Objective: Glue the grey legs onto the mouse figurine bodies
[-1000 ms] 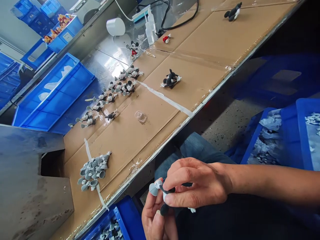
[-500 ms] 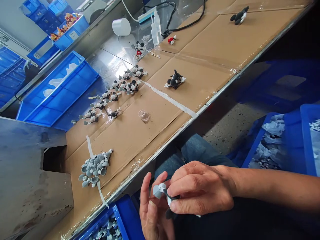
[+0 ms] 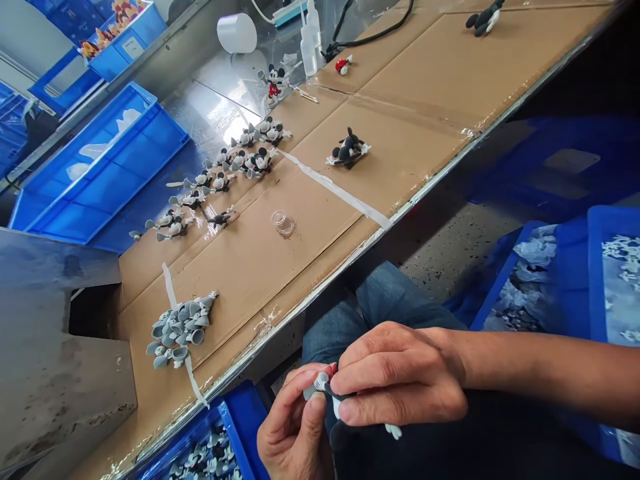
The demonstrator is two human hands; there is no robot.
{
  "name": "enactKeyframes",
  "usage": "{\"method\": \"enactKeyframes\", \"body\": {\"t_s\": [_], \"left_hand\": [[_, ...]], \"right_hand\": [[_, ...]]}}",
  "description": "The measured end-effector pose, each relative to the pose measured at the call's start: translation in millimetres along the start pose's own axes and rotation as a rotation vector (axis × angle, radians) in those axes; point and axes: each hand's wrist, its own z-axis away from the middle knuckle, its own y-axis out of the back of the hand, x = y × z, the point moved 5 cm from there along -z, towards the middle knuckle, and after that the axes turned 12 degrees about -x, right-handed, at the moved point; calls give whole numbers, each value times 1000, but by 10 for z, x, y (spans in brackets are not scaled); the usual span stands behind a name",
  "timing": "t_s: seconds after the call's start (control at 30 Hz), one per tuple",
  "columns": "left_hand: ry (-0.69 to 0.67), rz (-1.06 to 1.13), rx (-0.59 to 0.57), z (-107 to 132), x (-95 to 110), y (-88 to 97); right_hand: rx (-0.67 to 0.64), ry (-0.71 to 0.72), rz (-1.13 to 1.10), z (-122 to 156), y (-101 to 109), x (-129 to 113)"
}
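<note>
Over my lap, my right hand (image 3: pixel 400 377) grips a black-and-white mouse figurine (image 3: pixel 336 405) between thumb and fingers; most of its body is hidden, and a small white hand sticks out below my palm. My left hand (image 3: pixel 297 420) pinches a grey cup-shaped piece with a white toy hand (image 3: pixel 321 381) at the end of the figurine's black arm. Both hands are close together, the fingertips almost meeting. On the cardboard-covered table (image 3: pixel 310 260), a pile of similar grey pieces (image 3: pixel 183 327) lies at the left, and rows of mouse figurines (image 3: pixel 220 173) lie farther back.
A small clear cup (image 3: pixel 283 223) stands mid-table, with another figurine (image 3: pixel 349 148) beyond the white tape. Clear bottles (image 3: pixel 309 47), a painted mouse figure (image 3: pixel 274 83) and a red part (image 3: pixel 343 65) are at the back. Blue bins (image 3: pixel 100 167) stand behind, below and right.
My left hand's fingers, spread apart before, have closed on the grey piece. My right hand keeps its hold on the figurine. The whole view has shifted slightly.
</note>
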Motion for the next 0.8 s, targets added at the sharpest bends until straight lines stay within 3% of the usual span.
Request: {"method": "enactKeyframes", "body": {"t_s": [0.33, 0.8], "left_hand": [[-148, -97, -138, -8, 113, -53], [-214, -103, -194, -6, 141, -62]], "right_hand": [[-6, -8, -69, 6, 35, 28], [11, -30, -140, 28, 44, 32]]}}
